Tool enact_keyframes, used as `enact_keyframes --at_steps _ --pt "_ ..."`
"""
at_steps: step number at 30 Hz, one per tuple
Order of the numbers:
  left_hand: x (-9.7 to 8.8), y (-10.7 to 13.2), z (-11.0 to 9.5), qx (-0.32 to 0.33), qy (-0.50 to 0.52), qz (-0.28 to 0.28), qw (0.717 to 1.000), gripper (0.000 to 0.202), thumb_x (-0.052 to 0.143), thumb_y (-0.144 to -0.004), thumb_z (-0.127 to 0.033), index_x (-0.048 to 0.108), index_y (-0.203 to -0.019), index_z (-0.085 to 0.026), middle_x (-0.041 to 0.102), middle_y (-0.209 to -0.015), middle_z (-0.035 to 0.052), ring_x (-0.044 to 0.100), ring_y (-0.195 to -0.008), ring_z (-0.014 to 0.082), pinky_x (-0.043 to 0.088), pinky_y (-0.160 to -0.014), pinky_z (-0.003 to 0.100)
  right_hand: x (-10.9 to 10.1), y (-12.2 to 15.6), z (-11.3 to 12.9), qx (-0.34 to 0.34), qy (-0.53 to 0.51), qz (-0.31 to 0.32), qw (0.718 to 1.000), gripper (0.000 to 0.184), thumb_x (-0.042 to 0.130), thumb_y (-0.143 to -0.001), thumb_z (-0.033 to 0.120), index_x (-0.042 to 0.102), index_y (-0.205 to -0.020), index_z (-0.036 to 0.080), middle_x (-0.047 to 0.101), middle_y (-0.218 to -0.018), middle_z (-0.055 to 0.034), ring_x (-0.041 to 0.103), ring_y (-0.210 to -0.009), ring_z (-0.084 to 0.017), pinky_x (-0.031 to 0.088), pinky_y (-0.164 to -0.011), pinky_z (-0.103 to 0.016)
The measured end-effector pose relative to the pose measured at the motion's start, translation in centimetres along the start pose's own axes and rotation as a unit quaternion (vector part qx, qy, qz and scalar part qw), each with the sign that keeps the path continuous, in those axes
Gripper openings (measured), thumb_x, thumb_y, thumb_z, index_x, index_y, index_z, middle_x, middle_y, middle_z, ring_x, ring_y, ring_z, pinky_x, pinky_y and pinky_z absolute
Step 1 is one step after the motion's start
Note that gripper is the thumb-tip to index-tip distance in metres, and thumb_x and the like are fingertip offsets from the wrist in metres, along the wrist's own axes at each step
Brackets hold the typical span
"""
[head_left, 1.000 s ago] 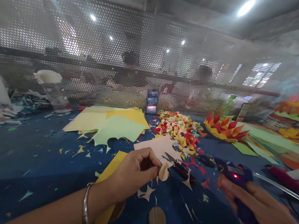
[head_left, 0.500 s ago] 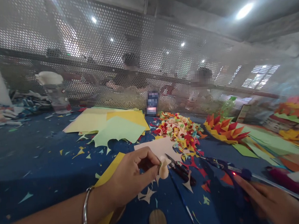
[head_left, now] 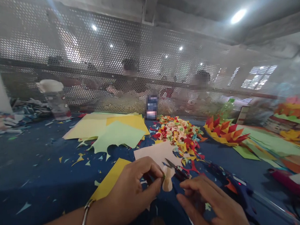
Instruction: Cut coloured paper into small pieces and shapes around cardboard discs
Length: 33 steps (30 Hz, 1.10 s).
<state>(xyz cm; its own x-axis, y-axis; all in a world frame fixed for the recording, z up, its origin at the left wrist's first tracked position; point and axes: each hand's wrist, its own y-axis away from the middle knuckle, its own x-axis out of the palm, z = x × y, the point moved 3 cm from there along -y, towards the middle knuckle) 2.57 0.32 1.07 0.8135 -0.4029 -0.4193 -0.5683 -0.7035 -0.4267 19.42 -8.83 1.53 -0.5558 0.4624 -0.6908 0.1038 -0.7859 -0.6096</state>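
Between thumb and fingertips, my left hand (head_left: 141, 183) pinches a small pale peach paper flower (head_left: 167, 183), just above the dark blue table (head_left: 37, 165). Close to its right is my right hand (head_left: 210, 203), fingers apart and holding nothing, not visibly touching the flower. Behind the flower, scissors (head_left: 176, 168) with dark handles lie by a pale pink paper sheet (head_left: 154, 151). A dark blue glue gun (head_left: 238, 185) with a small red light rests on the table to the right of my right hand.
A heap of small paper flowers (head_left: 178, 131) sits beyond my hands. Stacked coloured sheets (head_left: 90, 124) lie to the left, a red and orange paper flower (head_left: 223, 132) to the right. Paper scraps are scattered about. A lidded cup (head_left: 56, 100) stands before the perforated screen (head_left: 99, 61).
My right hand has let go of the glue gun and moved left, close to the paper flower. My left hand keeps its pinch on the flower.
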Motion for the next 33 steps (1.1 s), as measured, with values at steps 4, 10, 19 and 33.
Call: enact_keyframes --at_steps 4,10,19,33 --pt "0.05 0.13 -0.15 0.021 -0.015 0.013 1.0 0.011 0.055 -0.077 -0.008 0.06 -0.073 -0.018 0.063 -0.074 -0.002 0.059 -0.063 0.0088 0.047 -0.06 0.019 0.4 -0.26 0.22 -0.002 -0.014 0.004 1.0 0.011 0.064 -0.083 0.016 0.061 -0.092 0.022 0.063 -0.074 0.0006 0.063 -0.058 -0.012 0.052 -0.054 -0.019" --pt "0.38 0.44 -0.01 0.045 -0.03 0.035 0.998 0.013 0.054 -0.079 -0.008 0.06 -0.077 -0.019 0.064 -0.079 -0.0008 0.06 -0.07 0.0105 0.048 -0.065 0.021 0.75 -0.32 0.35 -0.022 -0.031 0.022 0.999 0.013 0.059 -0.085 0.01 0.06 -0.092 0.022 0.065 -0.076 0.0004 0.063 -0.061 -0.011 0.05 -0.058 -0.018" --pt "0.65 0.44 -0.27 0.068 -0.074 0.04 0.994 0.013 0.052 -0.079 -0.007 0.059 -0.076 -0.018 0.062 -0.074 -0.0008 0.058 -0.067 0.01 0.046 -0.062 0.02 0.76 0.0 0.42 -0.026 -0.036 0.043 0.998 0.017 0.056 -0.087 0.007 0.061 -0.094 0.022 0.067 -0.083 -0.0015 0.066 -0.076 -0.014 0.051 -0.068 -0.019" --pt "0.74 0.46 0.22 0.028 -0.06 0.06 0.996 0.016 0.054 -0.076 -0.006 0.061 -0.075 -0.02 0.065 -0.075 -0.0023 0.06 -0.068 0.01 0.046 -0.063 0.02 0.47 -0.14 0.05 0.001 -0.048 0.025 0.999 0.017 0.062 -0.083 0.012 0.061 -0.096 0.023 0.065 -0.078 0.0014 0.063 -0.06 -0.011 0.051 -0.057 -0.017"
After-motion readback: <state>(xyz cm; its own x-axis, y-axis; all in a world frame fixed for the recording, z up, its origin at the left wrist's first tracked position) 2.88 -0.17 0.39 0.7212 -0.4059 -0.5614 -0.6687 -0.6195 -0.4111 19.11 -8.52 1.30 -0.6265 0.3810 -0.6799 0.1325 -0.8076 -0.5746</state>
